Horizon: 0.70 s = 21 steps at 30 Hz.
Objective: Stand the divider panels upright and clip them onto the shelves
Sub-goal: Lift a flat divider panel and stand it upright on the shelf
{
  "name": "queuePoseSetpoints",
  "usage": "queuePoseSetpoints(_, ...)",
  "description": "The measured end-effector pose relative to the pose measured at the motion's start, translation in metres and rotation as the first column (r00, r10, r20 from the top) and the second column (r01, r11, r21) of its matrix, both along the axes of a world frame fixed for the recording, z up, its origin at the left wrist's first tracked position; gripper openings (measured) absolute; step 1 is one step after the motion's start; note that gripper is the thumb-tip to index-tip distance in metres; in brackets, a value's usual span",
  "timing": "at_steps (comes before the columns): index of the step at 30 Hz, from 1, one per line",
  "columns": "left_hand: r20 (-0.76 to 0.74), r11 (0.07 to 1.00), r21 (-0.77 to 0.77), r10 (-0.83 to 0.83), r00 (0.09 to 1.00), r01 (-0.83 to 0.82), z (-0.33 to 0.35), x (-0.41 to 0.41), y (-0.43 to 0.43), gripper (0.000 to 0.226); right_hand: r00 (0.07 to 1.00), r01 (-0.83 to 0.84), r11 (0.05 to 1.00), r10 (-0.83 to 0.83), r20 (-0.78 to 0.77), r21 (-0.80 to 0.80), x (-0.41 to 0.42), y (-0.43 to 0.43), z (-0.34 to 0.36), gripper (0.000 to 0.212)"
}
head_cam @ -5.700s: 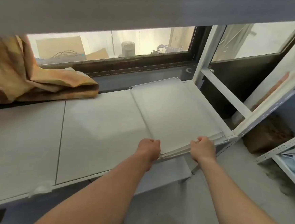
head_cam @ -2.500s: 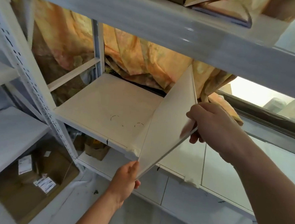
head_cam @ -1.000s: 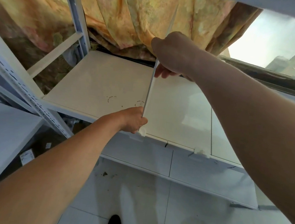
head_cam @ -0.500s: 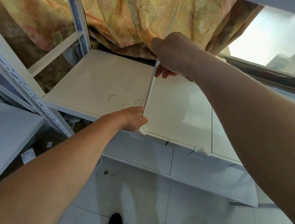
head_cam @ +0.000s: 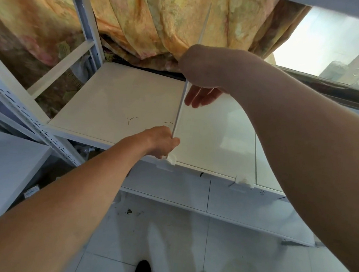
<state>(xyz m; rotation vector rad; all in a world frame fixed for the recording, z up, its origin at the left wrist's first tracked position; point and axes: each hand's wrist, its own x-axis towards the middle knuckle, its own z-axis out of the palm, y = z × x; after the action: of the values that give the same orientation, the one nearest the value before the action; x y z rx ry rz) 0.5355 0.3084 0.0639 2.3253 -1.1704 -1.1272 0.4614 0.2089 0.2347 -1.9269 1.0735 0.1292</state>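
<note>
A white divider panel [head_cam: 180,106] stands upright and edge-on to me on the white shelf [head_cam: 121,105]. My left hand [head_cam: 162,142] pinches its lower front corner, just above a white plastic clip [head_cam: 171,159] on the shelf's front edge. My right hand [head_cam: 203,73] grips the panel higher up, fingers wrapped over its right face. The panel's top edge rises past my right hand in front of the curtain.
A second white clip [head_cam: 243,180] sits further right on the shelf's front edge. An orange patterned curtain [head_cam: 162,16] hangs behind the rack. A perforated white upright [head_cam: 31,124] stands at the left. A lower shelf [head_cam: 212,198], tiled floor and my shoes [head_cam: 143,271] are below.
The panel was lifted from a flat stack, carried left and turned from tilted to upright. Over the last second both hands have held it almost still at the clip.
</note>
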Motion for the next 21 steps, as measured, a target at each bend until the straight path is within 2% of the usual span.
queuePoseSetpoints(2, 0.055, 0.999, 0.042, -0.036, 0.998, 0.033, 0.002, -0.003, -0.002, 0.027, 1.0, -0.02, 1.0, 0.021, -0.015, 0.015, -0.002, 0.002, 0.002, 0.046)
queuePoseSetpoints(8, 0.131, 0.987, 0.082, -0.145, 0.981, 0.135, 0.004, -0.004, -0.002, 0.027, 1.0, -0.015, 1.0, 0.015, -0.006, 0.0, -0.007, 0.016, 0.009, 0.039)
queuePoseSetpoints(11, 0.157, 0.991, 0.117, -0.09, 0.984, 0.072, 0.006, -0.006, 0.001, 0.02, 1.0, -0.015, 1.0, 0.015, -0.014, -0.019, -0.005, 0.017, 0.007, 0.038)
queuePoseSetpoints(14, 0.164, 0.981, 0.172, -0.116, 0.98, 0.088, -0.001, -0.001, -0.004, 0.016, 1.0, 0.014, 1.0, -0.014, -0.027, -0.009, -0.002, 0.014, 0.005, 0.039)
queuePoseSetpoints(16, 0.179, 0.987, 0.102, -0.138, 0.974, 0.121, -0.002, -0.002, -0.002, 0.018, 0.998, 0.025, 1.0, -0.025, -0.049, -0.003, 0.0, 0.016, 0.004, 0.038)
queuePoseSetpoints(19, 0.173, 0.984, 0.105, -0.161, 0.972, 0.144, -0.012, -0.002, -0.002, 0.022, 0.989, -0.112, 0.988, 0.1, -0.108, -0.106, 0.003, 0.026, -0.003, 0.038)
queuePoseSetpoints(21, 0.144, 0.993, 0.069, -0.105, 0.984, 0.095, -0.018, -0.002, 0.001, 0.028, 0.988, -0.141, 0.979, 0.13, -0.079, -0.151, 0.004, 0.033, -0.009, 0.035)
